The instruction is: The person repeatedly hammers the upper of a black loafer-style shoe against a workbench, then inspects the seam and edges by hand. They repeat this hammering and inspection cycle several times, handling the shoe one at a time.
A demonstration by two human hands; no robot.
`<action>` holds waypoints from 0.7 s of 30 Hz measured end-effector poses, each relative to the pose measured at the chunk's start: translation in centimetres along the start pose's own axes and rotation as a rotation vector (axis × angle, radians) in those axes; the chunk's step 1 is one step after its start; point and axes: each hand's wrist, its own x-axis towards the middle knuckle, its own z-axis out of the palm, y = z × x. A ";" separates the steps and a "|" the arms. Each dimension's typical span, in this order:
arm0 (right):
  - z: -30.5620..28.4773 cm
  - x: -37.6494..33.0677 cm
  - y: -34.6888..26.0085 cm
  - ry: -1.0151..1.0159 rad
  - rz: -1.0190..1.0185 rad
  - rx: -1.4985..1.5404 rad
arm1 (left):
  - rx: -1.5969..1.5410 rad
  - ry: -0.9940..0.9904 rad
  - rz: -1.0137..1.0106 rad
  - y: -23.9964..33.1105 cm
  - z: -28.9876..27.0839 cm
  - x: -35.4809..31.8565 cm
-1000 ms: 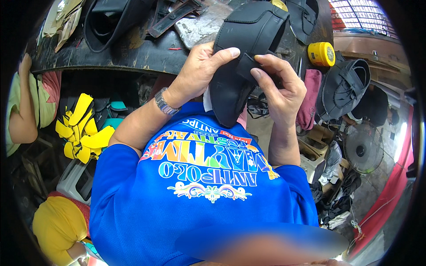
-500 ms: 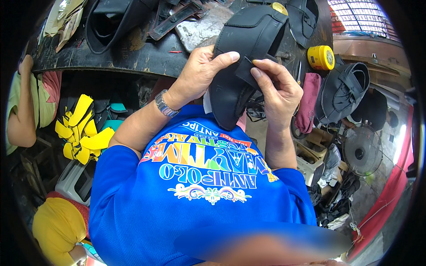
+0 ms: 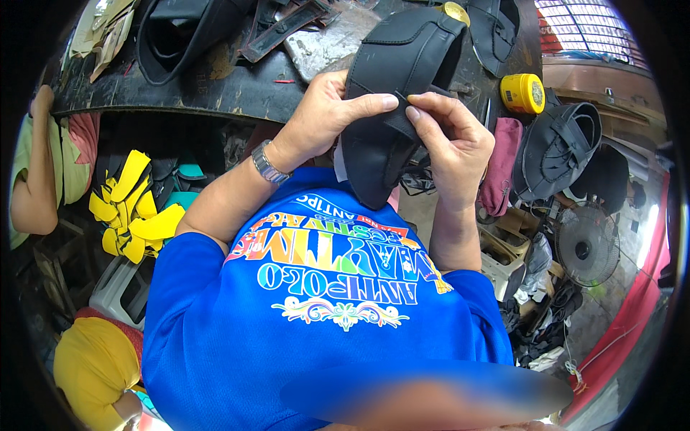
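Observation:
Between my two hands is a black shoe upper (image 3: 406, 65) with stitched seams, held above my lap at the table's edge. My left hand (image 3: 323, 115) grips its left side, the thumb pressed flat on top and the other fingers hidden behind. Thumb and forefinger of my right hand (image 3: 456, 140) pinch the end of a short black strap (image 3: 401, 121) on the upper. The two thumbs lie close together at this strap. The right hand's other fingers are curled.
A dark worktable (image 3: 194, 97) carries another black upper (image 3: 169, 43), cardboard pieces (image 3: 100, 32) and a yellow jar (image 3: 522, 93). Right of me are a pink pouch (image 3: 498, 172), more black uppers (image 3: 553, 154) and a fan (image 3: 586, 248). Yellow cut pieces (image 3: 136, 208) and a co-worker's arm (image 3: 36, 172) are left.
My left thumb has slid right along the upper, closer to my right fingertips. The strap, standing up before, now lies flatter. My right hand has barely moved.

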 end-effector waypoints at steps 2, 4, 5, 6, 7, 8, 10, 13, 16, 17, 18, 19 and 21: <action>-0.2 0.2 0.0 -0.019 -0.006 -0.059 | -0.021 -0.007 -0.015 -0.1 -0.1 0.2; -0.4 0.4 0.0 -0.040 -0.003 -0.065 | -0.024 -0.006 -0.022 -0.1 -0.2 0.3; -0.5 0.5 0.1 -0.051 0.000 -0.068 | -0.024 -0.002 -0.028 -0.1 -0.2 0.3; -0.5 0.6 0.1 -0.064 0.000 -0.074 | -0.036 -0.008 -0.023 -0.1 -0.2 0.4; -0.6 0.7 0.2 -0.076 0.001 -0.079 | -0.047 -0.011 -0.020 -0.1 -0.2 0.5; -0.6 0.8 0.3 -0.083 0.002 -0.078 | -0.057 -0.014 -0.017 -0.1 -0.2 0.5; -0.5 1.0 0.5 -0.097 0.014 -0.043 | -0.062 -0.008 -0.016 0.0 -0.2 0.6; -0.5 1.4 0.6 -0.120 -0.121 -0.194 | -0.039 0.010 0.000 0.3 -0.2 0.9; -0.9 1.5 0.5 -0.169 -0.324 -0.397 | -0.036 0.020 0.003 0.4 -0.1 1.1; -1.1 1.5 0.4 -0.188 -0.390 -0.455 | -0.052 0.018 0.010 0.5 -0.1 1.1; -1.3 1.4 0.4 -0.214 -0.371 -0.446 | -0.028 0.023 0.001 0.5 0.0 1.1; -1.5 1.5 0.5 -0.217 -0.378 -0.428 | -0.017 0.025 0.003 0.5 0.0 1.2; -1.7 1.5 0.9 -0.237 -0.432 -0.437 | -0.015 0.023 -0.012 0.5 -0.1 1.3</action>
